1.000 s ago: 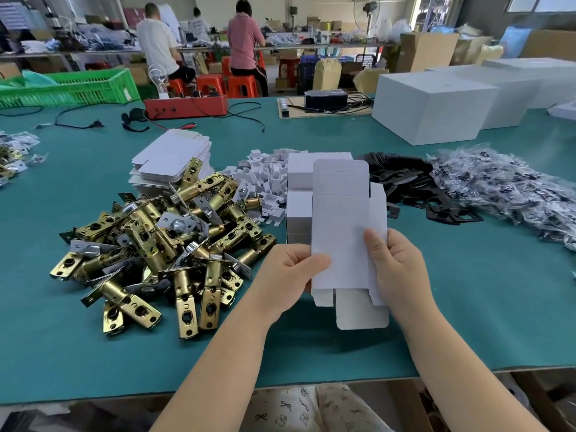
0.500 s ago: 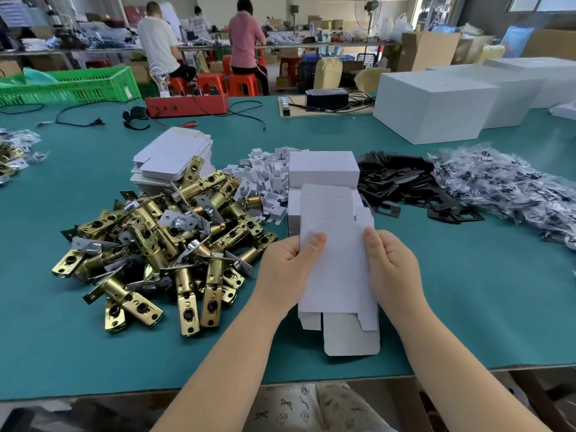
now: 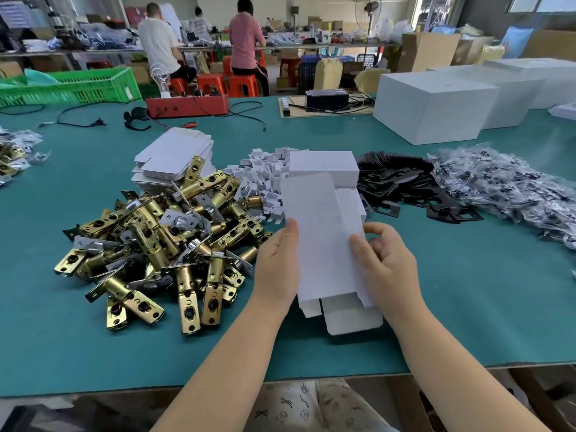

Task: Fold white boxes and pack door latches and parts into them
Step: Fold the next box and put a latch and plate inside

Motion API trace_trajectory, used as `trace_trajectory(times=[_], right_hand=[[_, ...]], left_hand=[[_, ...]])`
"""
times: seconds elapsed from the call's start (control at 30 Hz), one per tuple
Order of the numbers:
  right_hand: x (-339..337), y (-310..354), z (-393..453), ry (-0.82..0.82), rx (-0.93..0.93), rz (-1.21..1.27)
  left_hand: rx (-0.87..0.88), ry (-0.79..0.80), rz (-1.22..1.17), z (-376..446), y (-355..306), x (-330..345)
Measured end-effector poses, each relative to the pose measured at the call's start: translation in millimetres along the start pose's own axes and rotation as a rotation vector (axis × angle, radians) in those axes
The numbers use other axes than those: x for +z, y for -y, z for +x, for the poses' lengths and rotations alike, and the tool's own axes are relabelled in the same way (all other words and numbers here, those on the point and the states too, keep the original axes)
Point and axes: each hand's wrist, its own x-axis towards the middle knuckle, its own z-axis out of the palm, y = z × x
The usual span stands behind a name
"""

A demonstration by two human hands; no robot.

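Fingers (image 3: 361, 249) on box blank (image 3: 324, 238) edges

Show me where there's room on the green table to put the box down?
Bare mat lies right of the right hand, below the black plates. More lies near the front edge, under the brass latches. Between those piles it is crowded.

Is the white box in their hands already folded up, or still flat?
Still mostly flat: the white box is a thin sheet between both hands, its end flaps sticking out unfolded.
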Motion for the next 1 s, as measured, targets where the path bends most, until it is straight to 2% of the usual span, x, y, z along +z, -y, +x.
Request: trace_trajectory(times=[0.13,0.37,0.53,0.73,0.9,1.0], right_hand=[[1,3,-5,0.004,-0.086,-0.056],[-6,2,-2,-0.046,0.016,0.132],[-10,1,0,0.096,0.042,0.387],[-9,7,-1,0.317,0.13,0.563],[-16,12,1,0.295,0.202,0.635],[-16,10,0,0.335,0.199,0.669]], left_hand=[[-0.074,0.054,-0.131,5,-2,-7],[0.041,0.148,-0.105,1,-7,-5],[0.092,0.13,-0.095,1,-6,-6],[0.072,0.229,-0.084,2,-3,-6],[0.039,0.306,-0.062,2,-2,-6],[0.014,0.316,-0.036,2,-2,-6]])
